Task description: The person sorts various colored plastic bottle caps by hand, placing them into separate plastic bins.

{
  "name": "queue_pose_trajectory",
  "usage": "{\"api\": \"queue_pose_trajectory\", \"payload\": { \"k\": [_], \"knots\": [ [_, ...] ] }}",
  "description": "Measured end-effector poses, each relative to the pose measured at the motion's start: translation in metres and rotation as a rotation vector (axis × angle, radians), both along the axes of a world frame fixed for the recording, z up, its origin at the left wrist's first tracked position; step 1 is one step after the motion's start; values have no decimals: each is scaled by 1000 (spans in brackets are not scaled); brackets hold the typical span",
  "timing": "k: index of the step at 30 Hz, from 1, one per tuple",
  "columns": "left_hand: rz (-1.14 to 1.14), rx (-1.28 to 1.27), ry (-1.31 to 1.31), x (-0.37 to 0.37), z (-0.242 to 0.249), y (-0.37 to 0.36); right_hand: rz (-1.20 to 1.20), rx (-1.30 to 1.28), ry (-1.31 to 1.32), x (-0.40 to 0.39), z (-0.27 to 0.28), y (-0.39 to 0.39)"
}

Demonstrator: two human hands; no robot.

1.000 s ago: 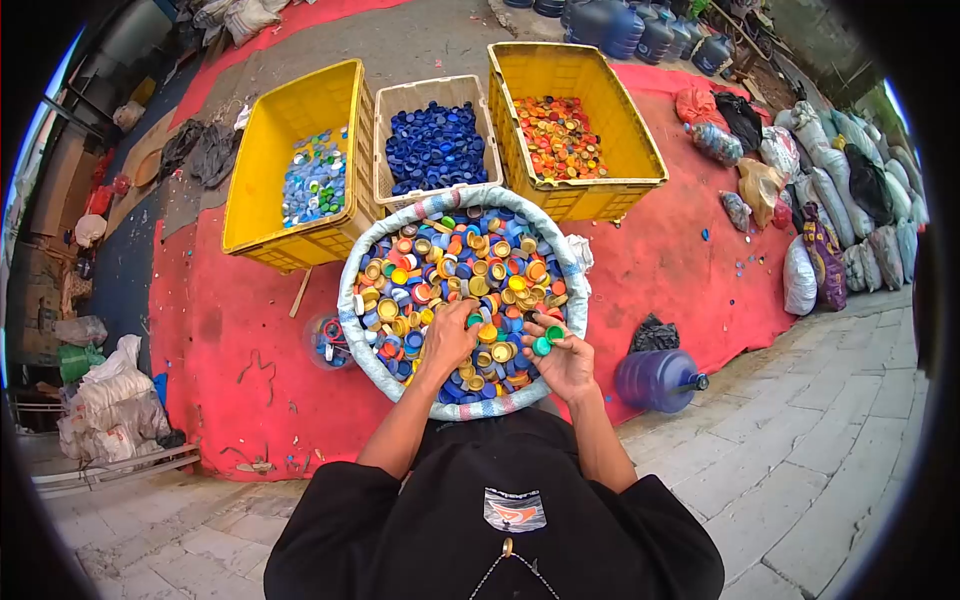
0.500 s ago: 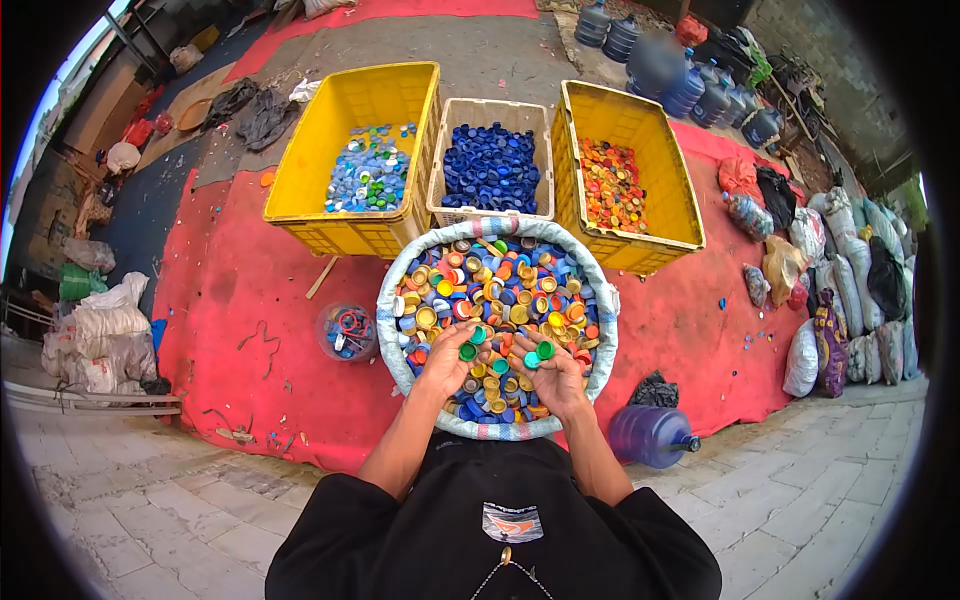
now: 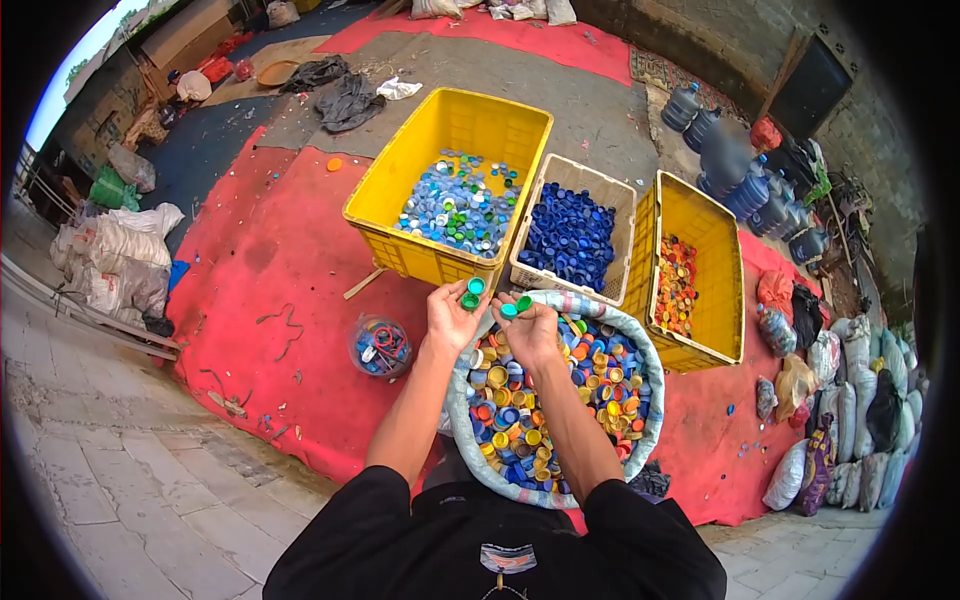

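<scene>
My left hand (image 3: 450, 322) is cupped palm up around green bottle caps (image 3: 470, 299), beside the near edge of the left yellow crate (image 3: 420, 252). Just right of it, my right hand (image 3: 533, 335) holds more green bottle caps (image 3: 509, 311) on its curled fingers, over the far rim of a round sack (image 3: 652, 385). Mixed coloured caps (image 3: 600, 385) fill that sack. Light blue and green caps (image 3: 455, 205) lie inside the left yellow crate. Dark blue caps (image 3: 570, 238) are in the white crate (image 3: 530, 275), and orange and red caps (image 3: 677, 285) in the right yellow crate (image 3: 715, 275).
A clear round tub (image 3: 380, 346) with odds and ends stands on the red ground sheet (image 3: 260, 300). Stuffed sacks (image 3: 850, 400) line the right side. Large water bottles (image 3: 745, 195) stand at the back right, with white sacks (image 3: 115, 250) at the left.
Both hands have moved from over the sack's middle, forward and left toward the left yellow crate, still with green caps in them. My view has turned left.
</scene>
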State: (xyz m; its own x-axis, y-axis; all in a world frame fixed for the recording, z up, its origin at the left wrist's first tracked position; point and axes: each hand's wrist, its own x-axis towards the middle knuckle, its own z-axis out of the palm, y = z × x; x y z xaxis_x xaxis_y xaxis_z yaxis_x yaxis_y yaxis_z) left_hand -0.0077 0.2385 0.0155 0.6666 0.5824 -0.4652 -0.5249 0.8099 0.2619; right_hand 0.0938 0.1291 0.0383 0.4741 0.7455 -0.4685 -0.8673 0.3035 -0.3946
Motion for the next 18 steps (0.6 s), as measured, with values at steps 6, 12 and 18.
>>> {"api": "queue_pose_trajectory", "payload": {
  "k": [6,12,18],
  "knots": [
    [63,-26,-68,53,-7,97,-50,116,33,44,-23,117],
    [31,-39,-89,48,-11,124,-102,-4,-20,62,-42,145],
    [3,48,-5,25,-22,87,-128,2,-138,53,-7,71]
  ]
}}
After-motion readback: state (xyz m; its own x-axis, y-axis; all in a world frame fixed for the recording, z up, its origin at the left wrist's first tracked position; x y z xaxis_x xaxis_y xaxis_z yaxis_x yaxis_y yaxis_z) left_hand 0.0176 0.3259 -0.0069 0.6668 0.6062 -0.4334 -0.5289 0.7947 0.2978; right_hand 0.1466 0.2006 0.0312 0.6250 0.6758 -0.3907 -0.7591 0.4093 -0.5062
